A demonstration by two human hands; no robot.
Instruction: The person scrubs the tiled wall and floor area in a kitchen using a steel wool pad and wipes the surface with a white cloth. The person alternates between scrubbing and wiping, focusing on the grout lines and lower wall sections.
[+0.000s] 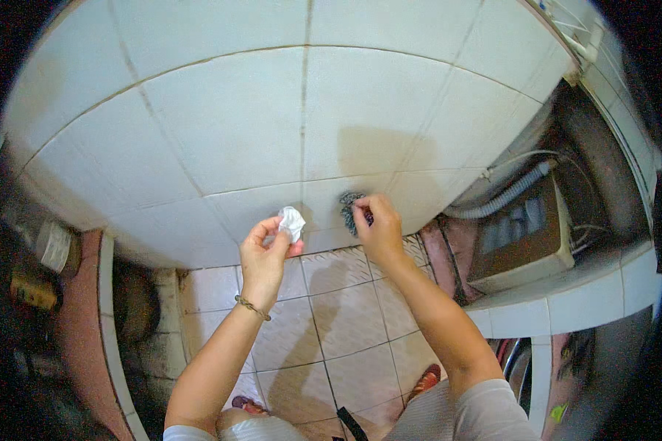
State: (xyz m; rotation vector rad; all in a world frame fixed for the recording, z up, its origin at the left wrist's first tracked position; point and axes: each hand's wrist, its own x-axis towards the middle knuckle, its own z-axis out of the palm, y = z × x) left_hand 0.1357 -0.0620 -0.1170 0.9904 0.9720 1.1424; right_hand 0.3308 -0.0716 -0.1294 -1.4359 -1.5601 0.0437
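Between the thumb and fingers of my left hand is a small crumpled white piece, perhaps paper or cloth. My right hand pinches a grey metal scouring pad, which sits close to the white tiled wall; whether it touches the tiles I cannot tell. Part of the pad is hidden behind the fingers. Both hands are in front of the lower wall, above the floor, with a gap between them. A braided bracelet circles my left wrist.
Pale floor tiles lie below, with my feet on them. On the right, a ribbed grey hose runs by a box under a tiled ledge. To the left stands a reddish shelf bearing a container.
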